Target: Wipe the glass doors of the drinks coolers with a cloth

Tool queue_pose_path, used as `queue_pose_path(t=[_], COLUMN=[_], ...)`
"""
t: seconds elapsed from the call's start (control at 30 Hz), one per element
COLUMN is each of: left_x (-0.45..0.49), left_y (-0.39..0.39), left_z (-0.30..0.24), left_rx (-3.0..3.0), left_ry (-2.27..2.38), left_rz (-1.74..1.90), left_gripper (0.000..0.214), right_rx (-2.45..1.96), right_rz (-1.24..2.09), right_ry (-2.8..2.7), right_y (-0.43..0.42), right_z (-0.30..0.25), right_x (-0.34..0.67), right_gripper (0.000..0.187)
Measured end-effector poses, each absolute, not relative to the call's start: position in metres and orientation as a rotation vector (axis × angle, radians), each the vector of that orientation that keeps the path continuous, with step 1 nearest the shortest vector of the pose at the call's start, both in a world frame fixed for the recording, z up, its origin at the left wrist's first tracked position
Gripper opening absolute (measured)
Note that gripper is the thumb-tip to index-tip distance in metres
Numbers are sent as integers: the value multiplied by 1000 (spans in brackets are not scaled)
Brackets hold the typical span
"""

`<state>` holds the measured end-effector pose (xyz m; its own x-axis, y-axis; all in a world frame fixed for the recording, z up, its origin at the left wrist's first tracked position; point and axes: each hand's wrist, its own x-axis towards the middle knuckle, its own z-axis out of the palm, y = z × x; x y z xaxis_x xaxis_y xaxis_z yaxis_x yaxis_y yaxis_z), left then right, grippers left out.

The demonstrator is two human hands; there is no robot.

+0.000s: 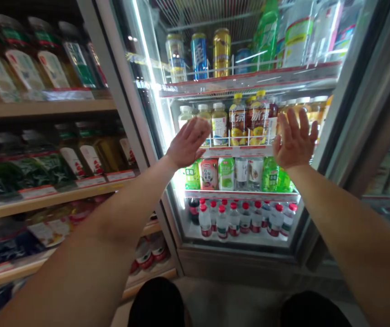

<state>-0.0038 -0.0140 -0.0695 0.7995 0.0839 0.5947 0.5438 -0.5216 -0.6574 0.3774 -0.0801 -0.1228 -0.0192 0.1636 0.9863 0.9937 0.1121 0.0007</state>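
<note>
Both arms reach forward toward a lit drinks fridge. My left hand [191, 141] is stretched out, palm down, before the third-row bottles on the left, with nothing visible in it. Partly behind it stand pale-yellow bottles with white caps [219, 125]. Farther right, my right hand [294, 141] is raised with fingers spread and holds nothing. Between the hands are iced tea bottles with yellow caps [238, 120]. Below are a green carton-like drink [226, 174] and a red-pink one [209, 175]. Whether either hand touches anything, I cannot tell.
Small water bottles with red caps [222, 222] fill the fridge's bottom. Cans, including a gold one [222, 52], and large bottles stand on its upper shelf [249, 84]. A wooden shelf unit [48, 106] with bottled drinks flanks it at left. A metal frame [362, 136] borders the right.
</note>
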Motion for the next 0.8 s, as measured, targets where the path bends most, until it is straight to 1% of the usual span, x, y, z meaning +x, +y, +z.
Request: queue_pose_path(t=[0.07,0.13,0.2,0.27,0.33,0.4,0.47,0.53,0.57,0.63,0.73,0.8], left_x=[-16,-29,-42,-53,-58,-60,-62,-67,-70,-74,-68,-56], left_y=[-17,-16,-10,-3,-1,-6,-14,-17,-15,-6,11,15], left_z=[-90,-101,-99,-91,-95,-115,-141,-156,-155,-135,-87,-73], left_rx=[-2168,-2180,-2082,-1944,-1903,-2012,-2147,-2187,-2174,-2092,-1923,-1868], left_ry=[-302,-237,-344,-514,-594,-534,-420,-384,-399,-467,-555,-560], left_rz=[-374,-281,-485,-766,-854,-694,-448,-356,-379,-537,-853,-963], left_gripper=[60,55,58,67,76,74,63,56,55,58,70,73], right_rx=[-1248,-1241,-1235,-1234,-1250,-1275,-1296,-1298,-1299,-1304,-1339,-1356], right_rz=[-1042,-1044,-1049,-1048,-1035,-1018,-1011,-1019,-1024,-1022,-978,-964], right_ry=[-1394,-1386,-1387,-1378,-1383,-1391,-1404,-1399,-1400,-1396,-1389,-1396], right_y=[-81,-81,-80,-80,-81,-83,-84,-85,-85,-85,-87,-89], right_z=[-122,-122,-122,-122,-122,-121,-121,-121,-121,-120,-119,-118], right_x=[377,376,377,377,376,375,375,374,374,373,372,371], right_gripper=[67,66,65,66,67,67,67,66,66,67,66,66])
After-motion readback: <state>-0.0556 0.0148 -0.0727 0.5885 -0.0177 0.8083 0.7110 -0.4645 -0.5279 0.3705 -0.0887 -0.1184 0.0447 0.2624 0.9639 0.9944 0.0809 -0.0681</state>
